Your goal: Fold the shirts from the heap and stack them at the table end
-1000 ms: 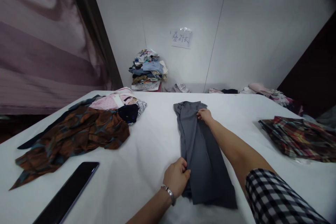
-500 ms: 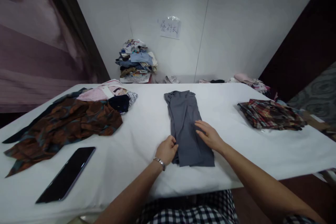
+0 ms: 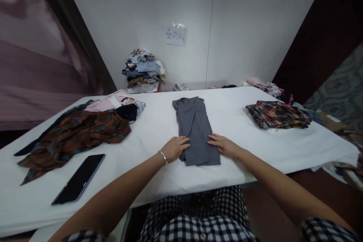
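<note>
A grey garment, folded into a long narrow strip (image 3: 195, 124), lies lengthwise in front of me on the white-covered table. My left hand (image 3: 175, 148) rests on its left edge, fingers stretched out over the cloth. On the opposite edge, my right hand (image 3: 224, 145) lies with its fingertips on the fabric and its fingers extended. Neither hand grips the cloth. A silver bracelet (image 3: 163, 156) circles my left wrist.
To the left are a brown patterned garment (image 3: 82, 130), pink clothing (image 3: 103, 104) and a black phone-like slab (image 3: 79, 177). Folded plaid clothes (image 3: 276, 115) lie right. Behind the table stands a clothes pile (image 3: 144, 71); a paper sign (image 3: 176, 34) hangs on the wall.
My left hand has opened from its curled grip and moved forward along the garment's left edge. My right hand has flattened at the right edge. The camera view has shifted slightly.
</note>
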Tool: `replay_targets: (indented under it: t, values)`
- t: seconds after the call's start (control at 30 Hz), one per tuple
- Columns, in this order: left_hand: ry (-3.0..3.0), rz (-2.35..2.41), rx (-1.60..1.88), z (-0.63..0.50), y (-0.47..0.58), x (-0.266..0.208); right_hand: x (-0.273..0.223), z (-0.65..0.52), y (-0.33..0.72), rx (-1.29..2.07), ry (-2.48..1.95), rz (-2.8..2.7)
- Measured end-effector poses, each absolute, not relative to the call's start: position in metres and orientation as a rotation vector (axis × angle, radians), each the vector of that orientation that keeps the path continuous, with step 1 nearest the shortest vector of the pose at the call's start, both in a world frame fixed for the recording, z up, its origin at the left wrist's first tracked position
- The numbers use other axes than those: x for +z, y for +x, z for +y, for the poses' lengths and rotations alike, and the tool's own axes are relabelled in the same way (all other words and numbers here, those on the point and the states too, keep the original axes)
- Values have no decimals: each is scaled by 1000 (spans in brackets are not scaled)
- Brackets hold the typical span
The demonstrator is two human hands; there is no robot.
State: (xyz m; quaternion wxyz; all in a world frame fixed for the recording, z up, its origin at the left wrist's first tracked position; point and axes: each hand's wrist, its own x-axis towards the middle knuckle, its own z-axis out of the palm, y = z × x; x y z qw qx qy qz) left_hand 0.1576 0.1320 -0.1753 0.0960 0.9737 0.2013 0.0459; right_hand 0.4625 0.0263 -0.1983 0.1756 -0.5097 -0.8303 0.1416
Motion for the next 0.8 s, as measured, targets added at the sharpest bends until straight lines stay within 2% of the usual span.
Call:
replay_targets:
  t: [0.23,0.43,0.63,0.7,0.8]
  values:
    - [2878,556,283,113,155,-167,-192,13,442,402,-1361,-2217]
    - [2617,462,395,83,122,-163,-166,-26,427,774,-1265,-2162]
    - [1532,1032,542,139,166,-155,-156,41,426,1214,-1473,-1227]
    - [1399,1159,560,160,181,-160,-159,63,427,1213,-1613,-1014]
    - [1414,1290,655,172,186,-173,-170,74,428,1137,-1735,-1017]
